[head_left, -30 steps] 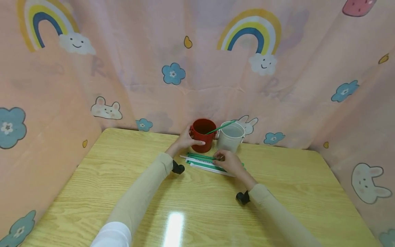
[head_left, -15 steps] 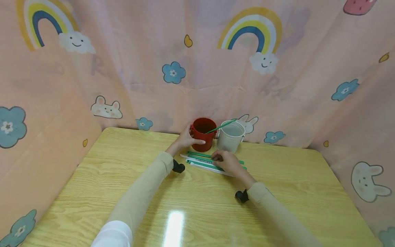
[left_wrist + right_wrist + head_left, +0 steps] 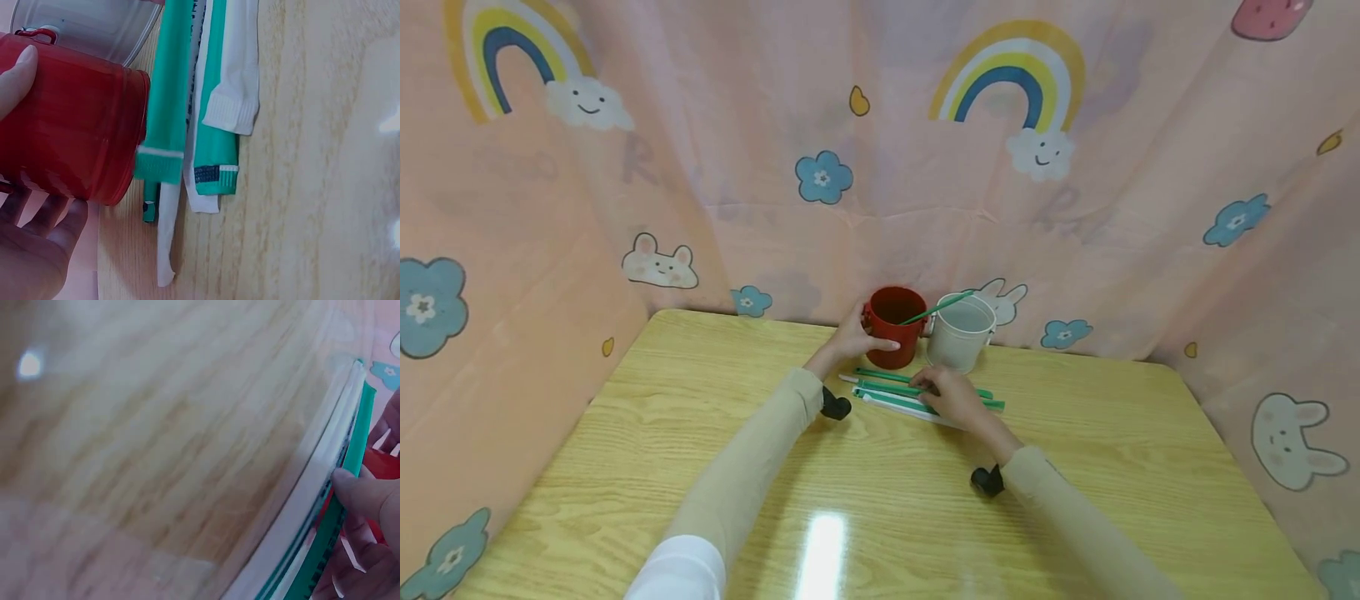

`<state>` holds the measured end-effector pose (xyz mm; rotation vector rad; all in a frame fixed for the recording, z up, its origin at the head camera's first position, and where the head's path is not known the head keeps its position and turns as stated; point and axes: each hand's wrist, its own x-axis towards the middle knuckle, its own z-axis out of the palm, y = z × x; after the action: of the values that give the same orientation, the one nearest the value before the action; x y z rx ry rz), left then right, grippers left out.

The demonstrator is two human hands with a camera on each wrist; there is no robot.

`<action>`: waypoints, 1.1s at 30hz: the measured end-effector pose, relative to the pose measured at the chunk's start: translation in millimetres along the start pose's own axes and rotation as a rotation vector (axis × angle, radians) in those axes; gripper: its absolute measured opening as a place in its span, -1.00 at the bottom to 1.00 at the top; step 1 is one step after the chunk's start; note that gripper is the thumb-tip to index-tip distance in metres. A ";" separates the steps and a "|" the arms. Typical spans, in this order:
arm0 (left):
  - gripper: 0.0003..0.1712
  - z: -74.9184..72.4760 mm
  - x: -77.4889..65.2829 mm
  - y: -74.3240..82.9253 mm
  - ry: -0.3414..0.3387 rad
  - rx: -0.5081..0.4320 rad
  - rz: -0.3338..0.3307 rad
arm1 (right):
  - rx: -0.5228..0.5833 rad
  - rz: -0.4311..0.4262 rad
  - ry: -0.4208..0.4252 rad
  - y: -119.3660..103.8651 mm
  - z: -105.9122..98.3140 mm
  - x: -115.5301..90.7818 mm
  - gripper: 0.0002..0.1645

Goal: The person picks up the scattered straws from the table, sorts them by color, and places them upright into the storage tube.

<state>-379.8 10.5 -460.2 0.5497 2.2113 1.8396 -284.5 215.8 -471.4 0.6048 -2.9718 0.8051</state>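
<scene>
My left hand (image 3: pixel 850 337) grips the red bucket (image 3: pixel 891 354) from its left side, thumb across the front. A thin green-wrapped straw (image 3: pixel 938 307) leans out of that bucket over the white bucket (image 3: pixel 953 348). My right hand (image 3: pixel 957 398) pinches a green paper-wrapped straw (image 3: pixel 167 106) between thumb and fingers, over a small row of green and white wrapped straws (image 3: pixel 232 75). In the left wrist view the pinched straw's near end overlaps the others and looks slightly raised. My right fingers hide part of the row in the head view.
The wooden table (image 3: pixel 880 500) stretches in front of the buckets toward me. A pink patterned curtain (image 3: pixel 895 242) hangs close behind them. Black wrist cameras (image 3: pixel 988 481) sit under both sleeves.
My right hand has shifted slightly left, and the green straw it pinches has separated from the row. My left hand and both buckets have stayed in place.
</scene>
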 end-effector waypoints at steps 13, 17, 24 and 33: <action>-0.01 3.4 -0.2 -1.1 -0.002 0.016 0.004 | -0.119 0.030 0.072 -6.5 -18.0 -30.2 -0.76; -0.01 3.8 -1.5 -0.2 -0.007 0.013 0.008 | -0.075 0.046 0.104 -6.5 -29.9 -39.7 -0.78; -0.03 1.4 -0.6 0.0 -0.009 -0.012 0.016 | -0.015 0.049 0.205 -13.8 -54.4 -45.7 -0.79; -0.01 0.2 -0.9 0.7 -0.004 -0.004 0.000 | 0.107 0.054 0.371 -27.5 -77.0 -45.7 -0.79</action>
<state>-378.8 10.4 -459.6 0.5527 2.2043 1.8413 -239.5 248.1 -396.0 0.3334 -2.6309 0.9643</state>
